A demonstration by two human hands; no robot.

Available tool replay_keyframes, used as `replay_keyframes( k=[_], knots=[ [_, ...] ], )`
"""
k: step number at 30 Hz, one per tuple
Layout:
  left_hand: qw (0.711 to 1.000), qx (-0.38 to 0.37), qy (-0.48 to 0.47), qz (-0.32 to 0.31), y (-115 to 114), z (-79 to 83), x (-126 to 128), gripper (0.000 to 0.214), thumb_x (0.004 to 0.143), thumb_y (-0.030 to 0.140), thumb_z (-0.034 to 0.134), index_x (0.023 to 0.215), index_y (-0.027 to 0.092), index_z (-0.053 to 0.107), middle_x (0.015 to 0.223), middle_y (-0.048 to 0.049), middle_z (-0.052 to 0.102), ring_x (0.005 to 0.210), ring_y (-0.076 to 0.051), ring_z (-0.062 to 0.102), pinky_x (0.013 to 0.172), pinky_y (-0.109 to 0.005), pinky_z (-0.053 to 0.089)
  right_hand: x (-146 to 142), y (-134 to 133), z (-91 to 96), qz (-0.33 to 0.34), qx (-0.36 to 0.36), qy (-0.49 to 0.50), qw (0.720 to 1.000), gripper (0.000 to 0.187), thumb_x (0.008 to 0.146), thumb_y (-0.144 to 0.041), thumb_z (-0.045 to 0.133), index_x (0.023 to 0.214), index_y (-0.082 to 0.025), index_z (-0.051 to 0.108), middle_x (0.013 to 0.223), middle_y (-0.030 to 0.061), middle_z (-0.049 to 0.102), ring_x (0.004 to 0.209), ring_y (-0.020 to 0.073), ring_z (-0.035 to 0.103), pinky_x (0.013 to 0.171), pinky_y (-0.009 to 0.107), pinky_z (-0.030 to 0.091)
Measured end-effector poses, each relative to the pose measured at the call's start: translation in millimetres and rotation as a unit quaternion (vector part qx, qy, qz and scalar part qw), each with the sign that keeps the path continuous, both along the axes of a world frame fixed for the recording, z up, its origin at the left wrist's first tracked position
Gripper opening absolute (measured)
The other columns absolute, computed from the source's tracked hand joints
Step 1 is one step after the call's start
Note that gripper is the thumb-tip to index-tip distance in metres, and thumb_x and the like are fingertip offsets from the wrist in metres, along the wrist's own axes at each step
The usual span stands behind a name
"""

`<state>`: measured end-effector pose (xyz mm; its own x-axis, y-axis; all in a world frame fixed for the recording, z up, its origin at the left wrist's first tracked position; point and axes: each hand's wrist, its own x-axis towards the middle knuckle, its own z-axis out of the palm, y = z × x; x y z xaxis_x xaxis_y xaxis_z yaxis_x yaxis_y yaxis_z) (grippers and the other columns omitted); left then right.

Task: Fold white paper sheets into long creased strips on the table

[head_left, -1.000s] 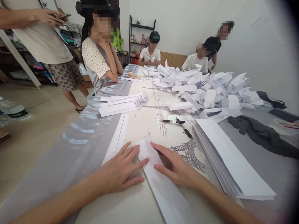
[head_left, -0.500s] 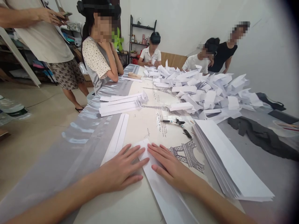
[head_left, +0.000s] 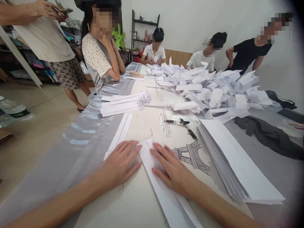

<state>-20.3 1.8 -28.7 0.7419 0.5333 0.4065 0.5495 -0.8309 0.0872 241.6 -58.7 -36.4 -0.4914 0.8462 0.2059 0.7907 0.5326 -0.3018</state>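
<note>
A long folded strip of white paper [head_left: 158, 186] lies on the table in front of me, running toward my body. Its far end shows a small folded flap. My left hand [head_left: 123, 160] rests at the strip's far left edge, palm down, fingers stretched out. On the right side of the same strip, my right hand [head_left: 169, 166] lies flat with its fingers spread, touching the paper. Left of the strip are narrow folded paper strips [head_left: 120, 134]. A thick stack of white paper [head_left: 239, 161] stands to the right of my right hand.
A large heap of folded papers [head_left: 213, 88] covers the table's far right. Farther left lie more paper strips [head_left: 123, 103]. Pens [head_left: 177, 121] and a dark cloth [head_left: 266, 137] are on the table. Several people are around it; one [head_left: 99, 60] sits at the left edge.
My left hand has drawn back slightly to the left, off the strip's middle to its edge. My right hand stays on the paper. The person in black at the back has shifted right.
</note>
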Motion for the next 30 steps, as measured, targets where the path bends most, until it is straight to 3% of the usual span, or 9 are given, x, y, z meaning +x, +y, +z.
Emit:
replay_keyframes(
  k=[3,5,9,13,17,21,27,30],
  knots=[
    [0.999,0.027,-0.021,0.017,0.9,0.8,-0.6,0.022,0.105,0.028,0.050,0.106,0.013,0.066,0.106,-0.0133,0.071,0.097,-0.029,0.068,0.085,-0.046,0.059,-1.2,0.9,-1.2,-0.017,0.007,0.005,1.000,0.054,0.106,-0.036,0.047,0.158,-0.022,0.038,0.166,0.0105,0.037,0.155,0.0283,0.029,0.126,0.058,0.031],
    [0.999,0.031,-0.026,-0.015,-1.7,2.3,0.8,0.021,0.105,0.024,0.049,0.102,0.013,0.066,0.102,-0.0117,0.071,0.094,-0.026,0.068,0.084,-0.043,0.060,-2.4,1.7,-2.3,-0.024,0.009,0.000,1.000,0.054,0.107,-0.036,0.047,0.158,-0.021,0.039,0.166,0.0109,0.037,0.155,0.0293,0.029,0.125,0.059,0.031],
    [0.995,0.023,-0.042,-0.082,-9.6,6.2,5.2,0.022,0.105,0.022,0.048,0.116,0.010,0.064,0.119,-0.0154,0.071,0.111,-0.028,0.068,0.097,-0.044,0.059,-3.5,3.0,-4.1,-0.031,0.001,-0.013,0.999,0.051,0.109,-0.035,0.042,0.157,-0.021,0.041,0.166,0.0094,0.036,0.156,0.0291,0.029,0.125,0.060,0.030],
    [0.995,0.013,-0.035,-0.089,-12.2,8.7,6.2,0.025,0.104,0.018,0.048,0.125,0.010,0.060,0.139,-0.0179,0.063,0.129,-0.031,0.061,0.105,-0.046,0.057,-3.6,2.6,-5.5,-0.037,0.007,-0.004,0.999,0.049,0.109,-0.022,0.036,0.157,-0.025,0.041,0.166,0.0062,0.038,0.156,0.0261,0.029,0.126,0.056,0.029],
    [0.993,-0.011,-0.019,-0.114,-12.2,7.5,7.5,0.022,0.102,0.011,0.048,0.121,0.009,0.060,0.140,-0.0196,0.061,0.141,-0.033,0.051,0.115,-0.048,0.051,-4.7,1.9,-5.8,-0.038,0.012,-0.009,0.999,0.051,0.108,-0.017,0.035,0.158,-0.022,0.040,0.166,0.0086,0.038,0.156,0.0276,0.028,0.126,0.058,0.030],
    [0.989,-0.040,-0.013,-0.144,-12.8,4.0,10.8,0.028,0.105,0.016,0.047,0.131,0.009,0.055,0.148,-0.0212,0.055,0.145,-0.030,0.048,0.115,-0.044,0.051,-5.5,2.1,-2.2,-0.014,0.007,-0.006,1.000,0.056,0.106,-0.015,0.035,0.161,-0.023,0.033,0.165,0.0082,0.039,0.155,0.0267,0.030,0.125,0.059,0.030],
    [0.993,-0.015,-0.085,-0.075,-5.5,0.0,10.3,0.013,0.104,0.020,0.054,0.115,0.018,0.060,0.118,-0.0111,0.069,0.120,-0.027,0.065,0.109,-0.049,0.054,-6.7,1.5,4.8,0.038,-0.015,0.001,0.999,0.055,0.105,-0.013,0.036,0.159,-0.024,0.036,0.166,0.0067,0.038,0.155,0.0217,0.031,0.128,0.055,0.027],
    [0.993,-0.043,-0.110,0.005,-0.6,-2.7,10.6,0.021,0.103,0.033,0.059,0.119,0.019,0.059,0.122,-0.0127,0.066,0.119,-0.030,0.062,0.101,-0.051,0.056,-8.2,1.1,5.0,0.049,-0.022,0.005,0.999,0.059,0.104,-0.011,0.036,0.162,-0.022,0.030,0.166,0.0078,0.038,0.155,0.0211,0.030,0.128,0.055,0.025]
  ],
)
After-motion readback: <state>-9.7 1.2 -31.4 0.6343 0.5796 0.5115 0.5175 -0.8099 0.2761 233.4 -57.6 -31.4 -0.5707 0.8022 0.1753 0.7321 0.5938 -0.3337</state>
